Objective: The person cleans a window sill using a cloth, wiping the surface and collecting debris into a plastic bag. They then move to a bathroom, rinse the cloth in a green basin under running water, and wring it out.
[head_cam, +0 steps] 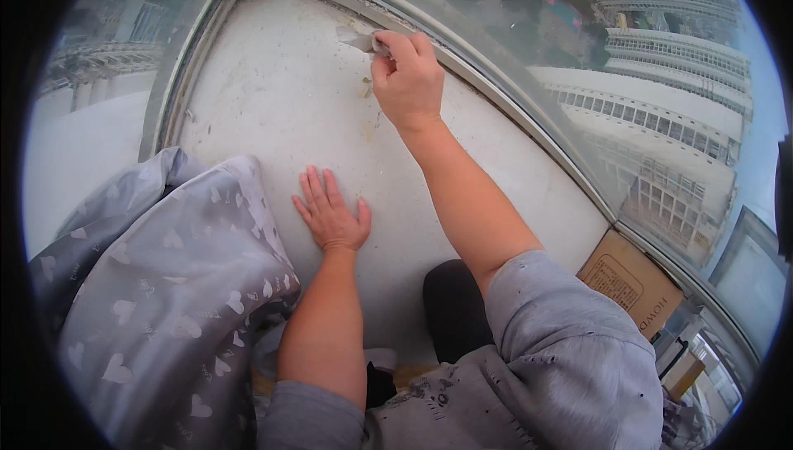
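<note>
My right hand [409, 78] grips a small flat blade, seemingly a scraper [358, 39], whose grip is mostly hidden by my fingers. The blade lies low over the white window sill [279, 97], close to the window frame [483, 78]. Just below it, a small yellowish patch [365, 86] marks the sill. Flat on the sill rests my left hand [334, 211], fingers spread, holding nothing. Small specks and flakes are scattered over the painted surface, more of them along the frame.
A grey curtain with a heart pattern [173, 283] hangs at the left, beside my left forearm. Window panes meet at the far corner, with buildings outside. At the right, a cardboard box [626, 283] bearing writing stands against the window. My dark-clad knee [455, 307] is on the sill.
</note>
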A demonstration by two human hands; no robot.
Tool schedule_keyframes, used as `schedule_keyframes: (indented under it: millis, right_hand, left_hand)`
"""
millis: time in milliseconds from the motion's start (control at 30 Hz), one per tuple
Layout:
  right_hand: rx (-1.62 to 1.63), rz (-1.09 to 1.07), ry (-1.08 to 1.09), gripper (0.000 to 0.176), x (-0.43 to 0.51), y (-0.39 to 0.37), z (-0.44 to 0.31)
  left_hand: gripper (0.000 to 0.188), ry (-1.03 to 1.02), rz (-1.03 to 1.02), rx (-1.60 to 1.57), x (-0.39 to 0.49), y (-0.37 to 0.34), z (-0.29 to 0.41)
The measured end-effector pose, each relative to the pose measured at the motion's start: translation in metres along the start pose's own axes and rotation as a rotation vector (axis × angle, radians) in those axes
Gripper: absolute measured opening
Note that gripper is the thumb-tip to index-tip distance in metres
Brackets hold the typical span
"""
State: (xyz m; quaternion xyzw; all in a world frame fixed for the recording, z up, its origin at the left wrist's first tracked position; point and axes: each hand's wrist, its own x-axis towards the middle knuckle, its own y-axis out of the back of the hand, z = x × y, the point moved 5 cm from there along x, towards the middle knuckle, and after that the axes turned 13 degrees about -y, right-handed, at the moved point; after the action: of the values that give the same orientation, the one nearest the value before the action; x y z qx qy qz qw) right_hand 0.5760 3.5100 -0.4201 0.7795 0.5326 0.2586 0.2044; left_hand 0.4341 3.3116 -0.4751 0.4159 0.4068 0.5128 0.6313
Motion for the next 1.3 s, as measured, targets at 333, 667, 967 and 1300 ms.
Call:
schedule_keyframes:
  millis: [333, 667, 967, 1300]
  right_hand:
    - [-0.618, 0.175, 0.076, 0.038, -0.025, 0.052, 0.059]
    - [-0.436, 0.211, 0.243, 0.022, 0.000, 0.026, 0.045]
    - [-0.360, 0.071, 0.264, 0.022, 0.040, -0.074, -0.011]
    - [-0.209, 0.030, 0.322, 0.010, 0.053, -0.075, -0.045]
  left_hand:
    - [0.081, -0.004, -0.014, 0.000, 0.000, 0.001, -0.001]
    - [0.082, 0.016, -0.024, -0.011, -0.001, -0.001, -0.002]
    - [0.081, 0.017, -0.004, -0.023, -0.002, 0.000, -0.003]
    - [0.079, 0.006, 0.016, -0.018, -0.001, 0.003, -0.003]
